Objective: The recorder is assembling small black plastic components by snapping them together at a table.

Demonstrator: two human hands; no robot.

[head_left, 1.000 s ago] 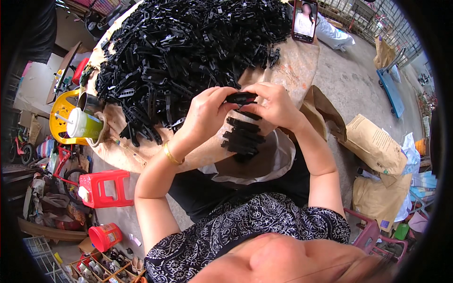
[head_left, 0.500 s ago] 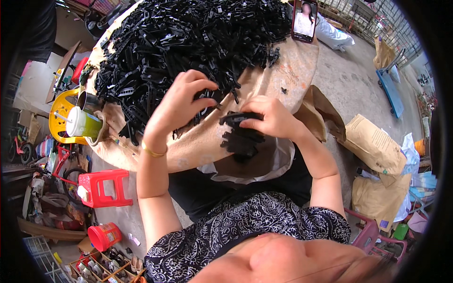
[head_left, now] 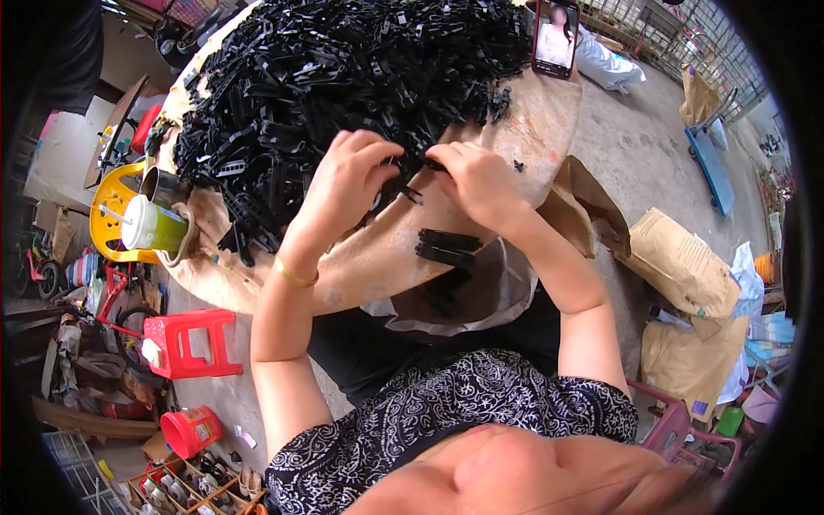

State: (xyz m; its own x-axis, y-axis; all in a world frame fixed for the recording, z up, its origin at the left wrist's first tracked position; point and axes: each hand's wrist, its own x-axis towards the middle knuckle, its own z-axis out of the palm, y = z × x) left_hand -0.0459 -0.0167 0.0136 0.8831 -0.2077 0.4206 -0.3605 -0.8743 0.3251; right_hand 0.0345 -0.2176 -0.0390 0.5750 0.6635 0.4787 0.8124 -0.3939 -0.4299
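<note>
A heap of black plastic clip-like pieces (head_left: 318, 81) covers much of the cloth-topped round table (head_left: 532, 120). At its near edge my left hand (head_left: 350, 176) curls its thumb and fingers around a dark piece, mostly hidden against the heap. Close by on the right, my right hand (head_left: 472, 182) pinches a small black plastic piece (head_left: 435, 164) between thumb and fingertips. Nearer me, a neat stack of black pieces (head_left: 448, 245) is at the table's edge, apart from both hands. Below it, a pale open sack (head_left: 506, 296) over my lap holds more dark pieces.
A phone (head_left: 555, 41) stands at the table's far right. To the left are a lidded green cup (head_left: 156, 225) on a yellow chair (head_left: 107, 206) and a red stool (head_left: 193, 343). Brown paper sacks (head_left: 682, 262) and a blue trolley (head_left: 709, 167) occupy the right floor.
My right hand has let go of the black stack and moved up and left to the heap, pinching a piece. My left hand has shifted slightly right, so the hands are closer together.
</note>
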